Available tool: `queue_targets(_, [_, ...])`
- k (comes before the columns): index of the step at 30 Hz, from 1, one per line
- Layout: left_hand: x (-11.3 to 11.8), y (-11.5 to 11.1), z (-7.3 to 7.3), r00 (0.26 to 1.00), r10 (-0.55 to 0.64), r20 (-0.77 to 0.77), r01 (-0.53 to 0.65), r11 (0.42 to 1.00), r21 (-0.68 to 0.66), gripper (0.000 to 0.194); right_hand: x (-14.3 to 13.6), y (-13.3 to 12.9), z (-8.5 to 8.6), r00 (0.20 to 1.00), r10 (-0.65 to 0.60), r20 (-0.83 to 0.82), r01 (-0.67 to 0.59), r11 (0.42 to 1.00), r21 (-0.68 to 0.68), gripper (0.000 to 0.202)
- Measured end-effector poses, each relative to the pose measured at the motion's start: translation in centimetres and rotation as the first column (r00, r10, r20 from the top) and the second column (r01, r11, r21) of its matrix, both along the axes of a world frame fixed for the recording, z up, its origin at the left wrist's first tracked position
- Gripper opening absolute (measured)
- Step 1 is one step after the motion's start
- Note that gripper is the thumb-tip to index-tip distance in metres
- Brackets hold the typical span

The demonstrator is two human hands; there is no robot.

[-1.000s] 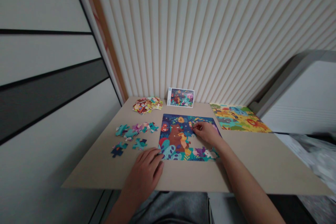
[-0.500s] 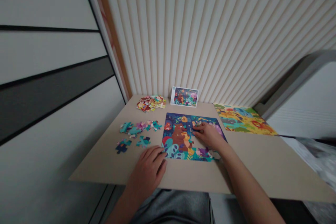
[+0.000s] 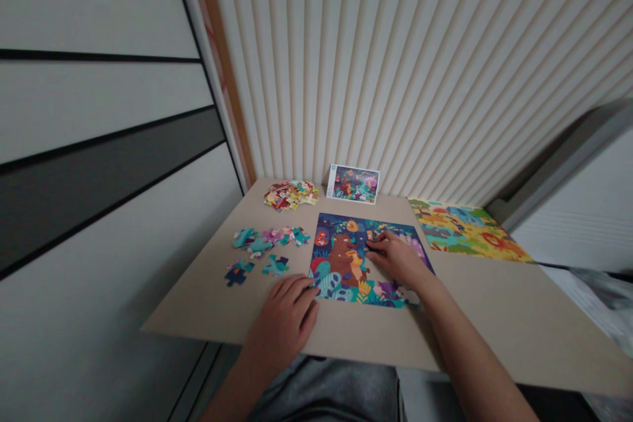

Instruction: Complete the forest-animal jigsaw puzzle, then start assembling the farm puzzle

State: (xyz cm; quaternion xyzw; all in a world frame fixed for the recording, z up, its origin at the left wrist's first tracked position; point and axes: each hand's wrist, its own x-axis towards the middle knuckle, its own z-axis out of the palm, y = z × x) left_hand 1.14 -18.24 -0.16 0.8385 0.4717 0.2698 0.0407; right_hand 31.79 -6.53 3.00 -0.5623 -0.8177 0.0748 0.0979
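A partly assembled jigsaw puzzle (image 3: 342, 254) with a brown bear on a dark blue background lies flat in front of me. My right hand (image 3: 398, 260) reaches over its right half, thumb and fingers pinched at a puzzle piece near the middle; the hand covers most of that piece. Bare table shows through a gap beneath the palm. At the puzzle's lower left corner, my left hand (image 3: 287, 313) rests on the table with fingers stretched out, the tips touching the edge. Left of it lie loose puzzle pieces (image 3: 258, 247), in teal, pink and dark blue.
A picture card (image 3: 353, 184) of the same scene leans against the pleated curtain (image 3: 316, 66). At the back left of the table (image 3: 198, 300) sits a pile of other pieces (image 3: 290, 194). A yellow animal puzzle (image 3: 467, 229) lies at the back right. A white cabinet stands left.
The whole view has shifted slightly, so things appear a little further right. Both hands keep nearly the same places on the puzzle.
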Motion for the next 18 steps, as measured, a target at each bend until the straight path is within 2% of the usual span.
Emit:
queue_targets(6, [0.01, -0.02, 0.24, 1.0, 0.001, -0.002, -0.001, 1.0, -0.001, 0.029, -0.77, -0.74, 0.45, 0.996, -0.041, 0.082, 0.041, 0.999, 0.007, 0.033])
queue_targets(12, [0.05, 0.01, 0.3, 1.0, -0.003, -0.002, 0.003, 1.0, 0.012, 0.028, -0.85, -0.71, 0.39, 0.997, -0.007, 0.076, 0.008, 1.0, -0.019, 0.034])
queue_targets(18, [0.11, 0.05, 0.25, 1.0, 0.0, 0.005, 0.0, 1.0, 0.005, 0.028, -0.75, -0.88, 0.6, 0.986, -0.009, 0.168, 0.008, 1.0, 0.009, 0.032])
